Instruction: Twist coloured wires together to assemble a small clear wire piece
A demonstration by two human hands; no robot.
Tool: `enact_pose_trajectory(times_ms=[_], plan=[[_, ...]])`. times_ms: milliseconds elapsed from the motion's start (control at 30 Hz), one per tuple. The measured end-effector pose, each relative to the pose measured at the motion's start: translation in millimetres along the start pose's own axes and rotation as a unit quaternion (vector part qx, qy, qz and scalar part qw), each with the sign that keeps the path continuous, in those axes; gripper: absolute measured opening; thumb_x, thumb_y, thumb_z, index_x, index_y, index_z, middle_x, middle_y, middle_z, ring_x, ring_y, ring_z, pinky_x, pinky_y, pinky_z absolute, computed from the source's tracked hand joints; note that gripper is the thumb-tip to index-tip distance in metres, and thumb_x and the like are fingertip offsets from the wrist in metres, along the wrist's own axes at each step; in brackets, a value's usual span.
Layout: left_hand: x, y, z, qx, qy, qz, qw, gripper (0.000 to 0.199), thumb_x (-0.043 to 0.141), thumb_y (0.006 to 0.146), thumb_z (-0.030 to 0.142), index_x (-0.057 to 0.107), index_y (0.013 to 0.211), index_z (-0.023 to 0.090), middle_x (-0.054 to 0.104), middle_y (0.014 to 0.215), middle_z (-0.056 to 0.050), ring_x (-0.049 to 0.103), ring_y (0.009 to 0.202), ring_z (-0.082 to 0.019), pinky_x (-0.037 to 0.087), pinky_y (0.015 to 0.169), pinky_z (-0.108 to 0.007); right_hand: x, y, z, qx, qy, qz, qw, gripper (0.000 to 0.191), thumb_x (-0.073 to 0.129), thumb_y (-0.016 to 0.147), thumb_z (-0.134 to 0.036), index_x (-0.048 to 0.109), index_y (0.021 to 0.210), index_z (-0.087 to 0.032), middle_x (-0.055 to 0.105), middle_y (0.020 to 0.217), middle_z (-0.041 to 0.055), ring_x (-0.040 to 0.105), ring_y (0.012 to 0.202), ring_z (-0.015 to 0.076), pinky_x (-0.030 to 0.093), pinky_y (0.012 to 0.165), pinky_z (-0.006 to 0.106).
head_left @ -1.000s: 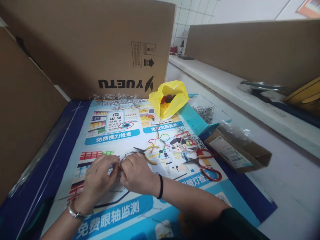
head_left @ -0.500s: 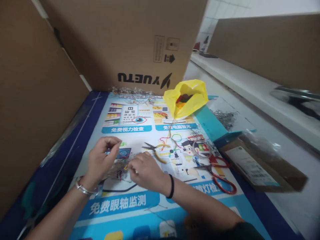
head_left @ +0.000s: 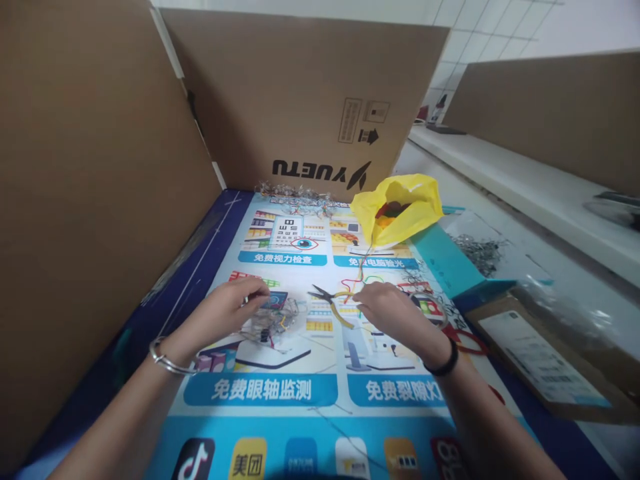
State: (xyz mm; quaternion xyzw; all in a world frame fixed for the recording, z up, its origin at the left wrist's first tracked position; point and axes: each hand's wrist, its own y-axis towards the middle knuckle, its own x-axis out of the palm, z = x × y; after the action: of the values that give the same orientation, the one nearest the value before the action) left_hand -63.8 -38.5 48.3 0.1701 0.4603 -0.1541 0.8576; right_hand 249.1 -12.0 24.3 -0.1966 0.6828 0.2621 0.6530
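My left hand (head_left: 235,305), with a silver bangle at the wrist, is closed in a pinch above the left of the printed mat; what its fingertips hold is too small to name. Below and right of it lies a tangle of thin wires (head_left: 274,321). My right hand (head_left: 393,308), with a black band at the wrist, has its fingers closed at the upper yellow handle of the small pliers (head_left: 334,297). The pliers lie with jaws parted, pointing left. Red and green cords (head_left: 356,281) run just behind my right hand.
An open yellow bag (head_left: 417,200) stands at the back right. Beyond it is a turquoise box (head_left: 450,263) beside a wire heap (head_left: 480,252). A brown carton (head_left: 540,360) is at right, near red-handled scissors (head_left: 467,341). Cardboard walls (head_left: 300,87) enclose the back and left.
My right hand has moved right, from the wire tangle to the pliers, and now covers part of the scissors' area with its arm. The view has shifted, moving the surroundings rightward.
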Motion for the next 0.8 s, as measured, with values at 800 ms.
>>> enact_pose_trajectory(times_ms=[800], plan=[[26.3,-5,-24,0.011,0.095,-0.015,0.995,0.021,0.054,0.08,0.039,0.066,0.094,0.028,0.064,0.098,-0.004,0.064,0.081,-0.022,0.05,0.069,-0.03,14,-35,41,0.092,-0.026,-0.033,0.995,0.027,0.044,0.087,-0.014,0.06,0.066,-0.015,0.062,0.069,0.0043,0.053,0.069,0.0139,0.032,0.065,0.025]])
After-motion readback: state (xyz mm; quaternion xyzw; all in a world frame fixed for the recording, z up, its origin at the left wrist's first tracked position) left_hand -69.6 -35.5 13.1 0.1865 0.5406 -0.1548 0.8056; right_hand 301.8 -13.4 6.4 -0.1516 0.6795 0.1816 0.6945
